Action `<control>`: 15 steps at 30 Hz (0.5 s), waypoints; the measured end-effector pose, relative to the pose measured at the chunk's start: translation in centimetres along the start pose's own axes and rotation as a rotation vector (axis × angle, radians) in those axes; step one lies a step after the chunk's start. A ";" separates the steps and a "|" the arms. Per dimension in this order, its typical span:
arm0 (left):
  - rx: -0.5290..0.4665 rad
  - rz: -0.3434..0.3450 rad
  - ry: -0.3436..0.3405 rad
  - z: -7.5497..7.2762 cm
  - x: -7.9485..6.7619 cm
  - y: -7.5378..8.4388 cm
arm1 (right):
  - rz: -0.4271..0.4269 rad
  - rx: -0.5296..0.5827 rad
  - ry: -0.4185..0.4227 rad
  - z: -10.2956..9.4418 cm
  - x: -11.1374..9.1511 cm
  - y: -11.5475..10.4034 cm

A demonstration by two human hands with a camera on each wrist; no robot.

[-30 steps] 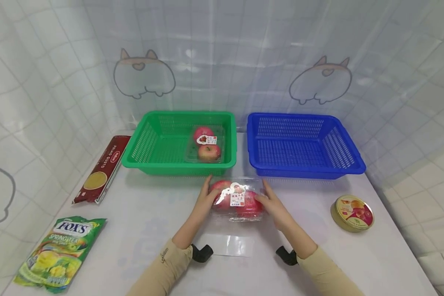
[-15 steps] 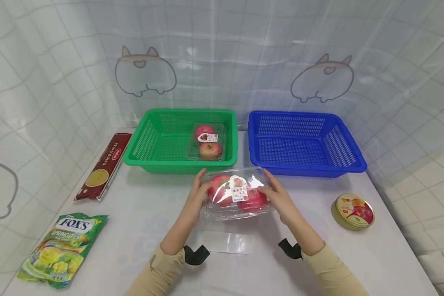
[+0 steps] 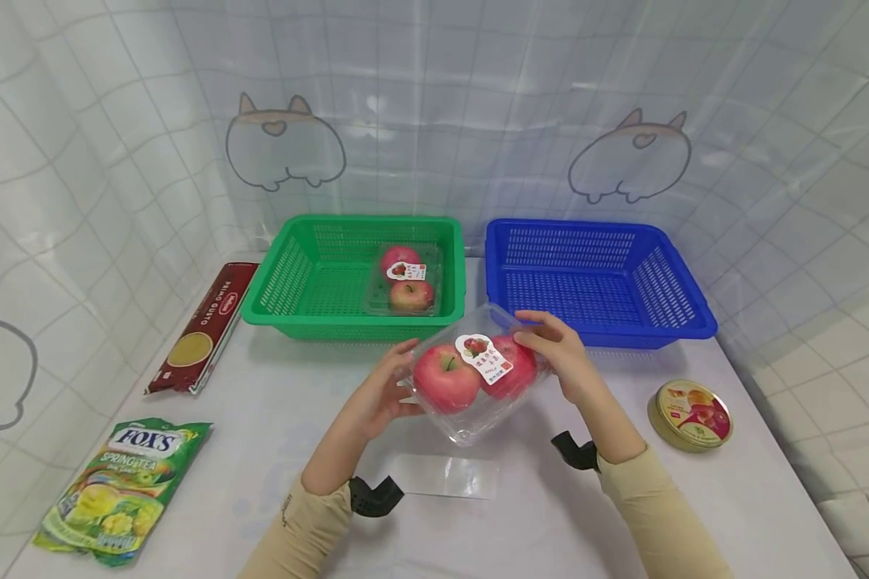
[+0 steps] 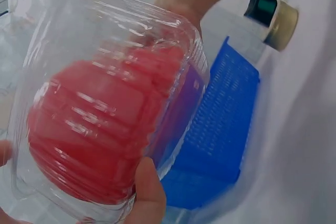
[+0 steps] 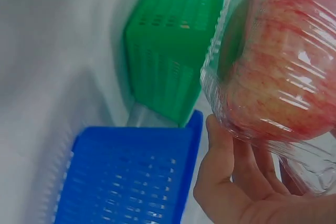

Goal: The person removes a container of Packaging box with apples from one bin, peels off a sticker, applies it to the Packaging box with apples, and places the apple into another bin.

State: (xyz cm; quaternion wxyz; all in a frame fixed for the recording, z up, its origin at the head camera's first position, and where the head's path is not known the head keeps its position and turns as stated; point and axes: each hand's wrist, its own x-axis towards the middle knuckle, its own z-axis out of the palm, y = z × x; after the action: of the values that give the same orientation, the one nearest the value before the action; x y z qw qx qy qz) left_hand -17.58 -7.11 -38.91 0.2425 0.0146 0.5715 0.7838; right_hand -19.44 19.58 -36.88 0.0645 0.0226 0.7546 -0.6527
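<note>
A clear plastic box of apples point(image 3: 471, 374) is held above the table, tilted with its right end higher. Two red apples and a white label show through its lid. My left hand point(image 3: 382, 392) grips its left end, and my right hand point(image 3: 561, 354) grips the right end near the top corner. In the left wrist view, a thumb point(image 4: 148, 192) presses the edge of the box. Fingers of the right hand point(image 5: 247, 182) curl under the box in the right wrist view. A second box of apples point(image 3: 409, 281) lies inside the green basket point(image 3: 355, 331).
A blue basket point(image 3: 601, 334) stands right of the green one. A dark red packet point(image 3: 203, 330) and a green candy bag point(image 3: 123, 490) lie on the left. At the right is a round tin point(image 3: 690, 415). A clear strip point(image 3: 445, 476) lies on the table near me.
Both hands have lifted the box of apples and turned it, its right end swinging up and away. The right hand has moved up and rightward; the left hand has shifted slightly left.
</note>
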 end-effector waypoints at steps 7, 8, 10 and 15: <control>-0.005 0.064 0.009 0.5 -0.7 0.4 | -0.021 0.027 -0.018 0.5 1.1 -1.3; -0.008 0.076 0.019 0.5 -0.7 0.5 | -0.019 0.040 -0.017 0.7 1.2 -1.5; -0.018 0.100 0.045 0.5 -0.8 0.5 | -0.021 0.059 0.001 1.0 1.4 -1.9; -0.031 0.161 0.118 0.5 -0.8 0.7 | -0.068 0.158 0.133 2.5 0.6 -2.1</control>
State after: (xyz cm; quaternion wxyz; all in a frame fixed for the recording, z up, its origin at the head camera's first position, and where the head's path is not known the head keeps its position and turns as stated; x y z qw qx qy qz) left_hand -16.95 -7.21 -37.91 0.1448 0.0106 0.5694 0.8091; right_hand -20.10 16.77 -35.27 -0.0097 0.0453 0.7037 -0.7090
